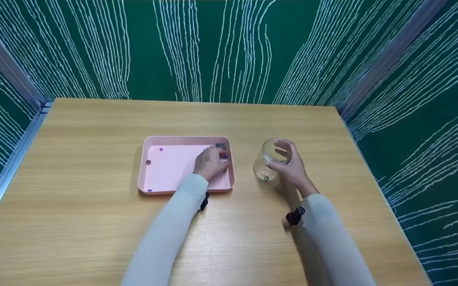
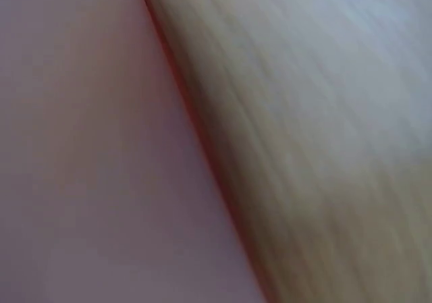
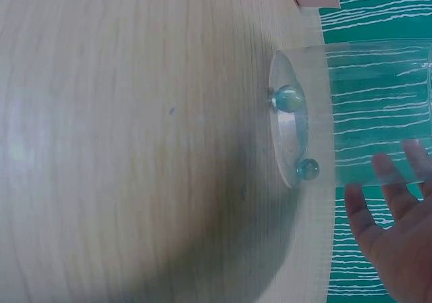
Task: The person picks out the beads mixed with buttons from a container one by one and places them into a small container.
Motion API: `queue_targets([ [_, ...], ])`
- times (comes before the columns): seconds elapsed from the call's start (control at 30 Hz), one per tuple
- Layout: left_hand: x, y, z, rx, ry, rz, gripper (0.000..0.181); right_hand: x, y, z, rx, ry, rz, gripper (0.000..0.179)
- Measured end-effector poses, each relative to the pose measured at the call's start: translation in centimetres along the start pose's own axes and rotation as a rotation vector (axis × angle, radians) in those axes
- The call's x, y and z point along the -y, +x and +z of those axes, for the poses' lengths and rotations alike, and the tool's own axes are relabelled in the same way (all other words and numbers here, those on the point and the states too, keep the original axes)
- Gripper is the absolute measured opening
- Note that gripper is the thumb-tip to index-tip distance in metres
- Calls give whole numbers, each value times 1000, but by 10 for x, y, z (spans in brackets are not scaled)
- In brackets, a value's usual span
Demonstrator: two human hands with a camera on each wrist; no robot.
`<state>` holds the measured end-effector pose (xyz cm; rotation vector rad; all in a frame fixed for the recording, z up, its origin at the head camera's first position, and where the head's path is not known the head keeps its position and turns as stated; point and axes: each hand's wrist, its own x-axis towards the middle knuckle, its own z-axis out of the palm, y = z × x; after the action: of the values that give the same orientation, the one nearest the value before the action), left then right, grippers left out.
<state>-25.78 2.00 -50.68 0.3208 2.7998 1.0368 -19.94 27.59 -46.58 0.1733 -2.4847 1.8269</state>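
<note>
A pink tray point(image 1: 169, 167) with marbles in it lies on the table. My left hand point(image 1: 212, 161) is lowered into its right side, fingers bent down beside the dark marbles point(image 1: 221, 146) in the far right corner; whether the fingertips pinch one is hidden. The left wrist view holds only a blurred strip of the tray point(image 2: 101, 148) and wood. To the right of the tray stands a clear glass jar point(image 1: 261, 165), held by my right hand point(image 1: 294, 169) with thumb and fingers around its upper part. Two greenish marbles point(image 3: 289, 99) rest at the jar's bottom.
Inside the tray, a brown marble point(image 1: 148, 162) sits by the left wall, a pink one point(image 1: 161, 149) near the back and a purple one point(image 1: 149, 190) at the front. Green panels with white lines point(image 1: 229, 51) border the wooden table point(image 1: 94, 222).
</note>
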Motion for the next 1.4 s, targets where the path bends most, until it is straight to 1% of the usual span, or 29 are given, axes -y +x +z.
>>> queue_targets([
  [0.17,0,0,1,9,-24,-3,29,0,0,0,-5,5,12,80],
  [0.27,1,0,1,5,-37,-5,27,-1,1,0,-6,5,17,80],
  [0.57,5,-1,2,-3,-44,-10,20,-1,2,2,2,15,28,81],
  [0.7,7,-1,3,-6,-48,1,17,-1,2,2,-3,6,35,80],
  [0.73,7,0,3,-9,-47,5,16,-5,3,2,-7,0,33,80],
  [0.8,8,0,3,-13,-48,4,15,-6,4,3,-6,-4,36,80],
  [0.93,9,0,3,-16,-49,-2,4,-6,3,4,2,8,29,79],
  [0.97,9,-1,3,-16,-51,-5,3,-3,2,4,7,16,31,79],
  [1.07,9,-1,4,-23,-48,-4,8,-1,1,4,8,22,28,79],
  [1.23,11,0,4,-41,-43,-11,1,-2,1,3,5,14,31,80],
  [1.4,11,-1,2,-52,-45,-24,5,-2,0,1,-5,-14,48,78],
])
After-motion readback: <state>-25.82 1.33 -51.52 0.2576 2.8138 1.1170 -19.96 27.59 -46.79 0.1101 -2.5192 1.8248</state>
